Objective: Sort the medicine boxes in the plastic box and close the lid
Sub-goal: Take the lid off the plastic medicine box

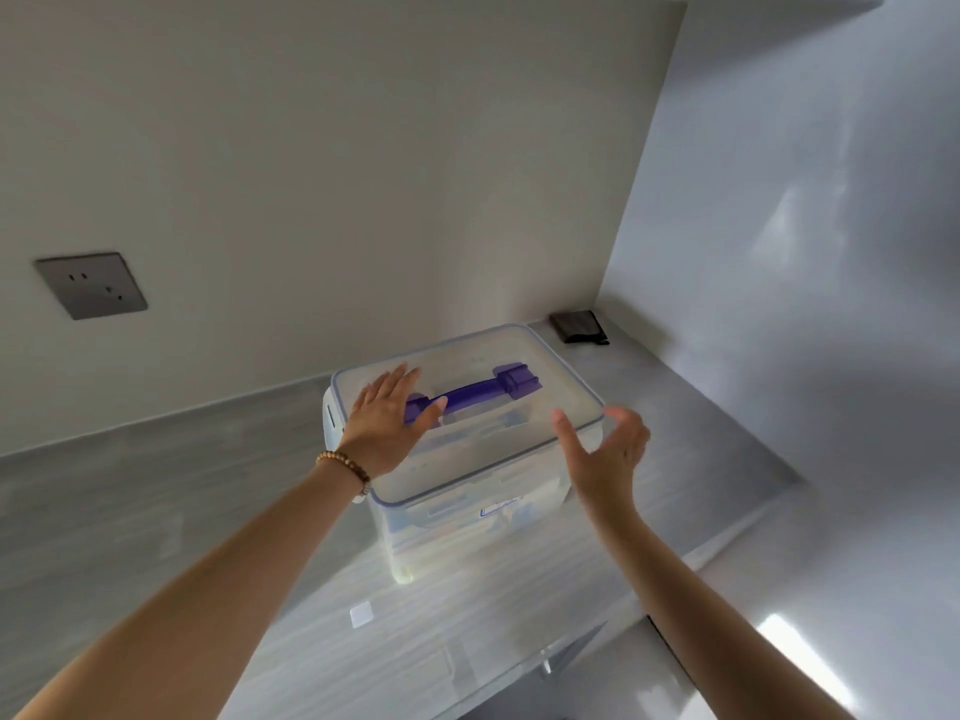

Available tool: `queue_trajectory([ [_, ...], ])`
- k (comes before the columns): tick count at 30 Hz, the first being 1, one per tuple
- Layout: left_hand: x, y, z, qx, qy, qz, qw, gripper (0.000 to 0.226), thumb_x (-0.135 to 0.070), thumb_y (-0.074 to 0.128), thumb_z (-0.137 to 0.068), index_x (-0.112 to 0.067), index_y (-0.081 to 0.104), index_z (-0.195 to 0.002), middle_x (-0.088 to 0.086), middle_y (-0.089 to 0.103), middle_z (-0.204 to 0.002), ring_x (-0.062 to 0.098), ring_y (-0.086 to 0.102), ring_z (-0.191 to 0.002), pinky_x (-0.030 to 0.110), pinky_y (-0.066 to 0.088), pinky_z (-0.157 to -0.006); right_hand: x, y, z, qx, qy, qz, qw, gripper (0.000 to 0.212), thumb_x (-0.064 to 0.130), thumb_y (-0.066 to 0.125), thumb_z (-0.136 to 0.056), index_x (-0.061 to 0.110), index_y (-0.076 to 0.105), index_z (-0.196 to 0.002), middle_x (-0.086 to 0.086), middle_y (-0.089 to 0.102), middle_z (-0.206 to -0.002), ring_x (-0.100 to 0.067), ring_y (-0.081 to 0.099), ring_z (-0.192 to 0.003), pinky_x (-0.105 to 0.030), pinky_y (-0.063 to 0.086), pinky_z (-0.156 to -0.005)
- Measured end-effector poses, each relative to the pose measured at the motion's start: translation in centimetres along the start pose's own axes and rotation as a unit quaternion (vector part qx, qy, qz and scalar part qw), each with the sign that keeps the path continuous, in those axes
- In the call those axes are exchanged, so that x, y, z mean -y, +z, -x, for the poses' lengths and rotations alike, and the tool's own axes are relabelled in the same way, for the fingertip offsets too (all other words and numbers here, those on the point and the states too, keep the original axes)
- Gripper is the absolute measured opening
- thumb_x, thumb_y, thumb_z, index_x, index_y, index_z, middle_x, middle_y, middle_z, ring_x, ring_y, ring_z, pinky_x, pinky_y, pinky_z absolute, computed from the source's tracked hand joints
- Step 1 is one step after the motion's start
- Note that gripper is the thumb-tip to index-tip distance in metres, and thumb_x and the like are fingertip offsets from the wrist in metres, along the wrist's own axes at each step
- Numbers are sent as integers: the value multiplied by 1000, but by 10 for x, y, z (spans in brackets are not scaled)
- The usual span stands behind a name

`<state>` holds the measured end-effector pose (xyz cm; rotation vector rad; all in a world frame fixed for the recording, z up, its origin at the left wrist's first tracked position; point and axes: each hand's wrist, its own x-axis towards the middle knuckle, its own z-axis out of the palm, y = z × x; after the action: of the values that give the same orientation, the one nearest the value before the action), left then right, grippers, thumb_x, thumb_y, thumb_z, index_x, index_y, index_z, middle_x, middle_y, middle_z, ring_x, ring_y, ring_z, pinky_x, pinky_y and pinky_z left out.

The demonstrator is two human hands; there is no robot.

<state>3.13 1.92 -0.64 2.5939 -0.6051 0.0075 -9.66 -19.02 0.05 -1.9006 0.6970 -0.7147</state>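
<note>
Your left hand (387, 423) lies flat, fingers straight, on the lid (540, 413); your right hand (608, 449) is spread beside it, holding nothing. The plastic box (457, 537) is probably light, stiff and slick, so press along the rim.

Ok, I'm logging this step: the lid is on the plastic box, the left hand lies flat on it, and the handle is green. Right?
Not quite: the head view shows the handle is purple, not green. The lid is on the plastic box and the left hand lies flat on it.
</note>
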Motion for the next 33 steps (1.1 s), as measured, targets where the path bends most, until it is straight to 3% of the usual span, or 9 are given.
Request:
queue_trajectory([
  [3,5,-10,-13,-38,-48,41,997,66,-57,33,-88,-19,26,-142,2,24,-152,20,18,-140,37,13,-116,27,9,-39,45,-148,9,988,53,31,75,-76,5,52,-115,-1,45,-115,-22,44,-114,-27,34,-97],
  [10,24,-27,-65,19,-182,29,983,70,-67,23,-85,-21,41,-134,4,45,-140,25,39,-129,39,32,-107,61,78,-153,331,-95,135,929,69,65,58,-75,16,48,-122,1,50,-120,-17,47,-117,-31,38,-98],
  [13,32,-29,-88,71,-229,4,971,78,-70,16,-84,-13,61,-112,12,66,-102,28,60,-101,33,44,-85,73,112,-187,444,-118,262,848,68,85,40,-66,22,59,-84,2,60,-89,-21,56,-95,-30,39,-77],
  [16,36,-30,-107,101,-261,-16,960,94,-75,15,-80,7,59,-88,14,61,-69,29,62,-75,32,43,-72,77,147,-209,555,-117,398,721,113,96,29,-53,19,52,-132,-4,48,-142,-24,45,-129,-31,34,-105],
  [19,39,-20,-118,112,-257,-52,958,80,-72,8,-82,-11,58,-65,2,51,-60,21,54,-67,30,40,-71,77,174,-213,604,-138,420,663,113,96,33,-53,19,50,-134,-3,45,-145,-22,44,-130,-33,32,-110],
  [24,44,-6,-119,66,-232,-139,960,69,-66,9,-85,-17,50,-60,0,53,-64,18,54,-67,28,35,-64,58,205,-214,657,-148,382,633,124,99,35,-42,21,46,-138,1,43,-145,-18,42,-131,-37,30,-112],
  [26,43,-4,-117,11,-226,-120,967,65,-75,14,-77,-21,43,-59,-5,47,-59,12,46,-59,29,33,-60,49,210,-219,614,-204,344,680,91,99,39,-43,29,66,-95,14,64,-96,-10,59,-90,-31,45,-85],
  [28,41,-3,-115,-51,-225,-84,969,58,-80,19,-72,-26,36,-62,-9,40,-63,12,40,-62,29,32,-63,44,211,-221,538,-262,295,745,73,98,44,-41,26,36,-50,16,32,-46,-9,34,-47,-28,29,-53],
  [33,34,-6,-110,-80,-241,-70,965,54,-73,22,-80,-24,42,-68,-6,50,-70,17,48,-73,29,34,-68,41,200,-215,488,-331,246,769,77,96,45,-47,20,31,-52,10,30,-46,-10,31,-46,-28,27,-50],
])
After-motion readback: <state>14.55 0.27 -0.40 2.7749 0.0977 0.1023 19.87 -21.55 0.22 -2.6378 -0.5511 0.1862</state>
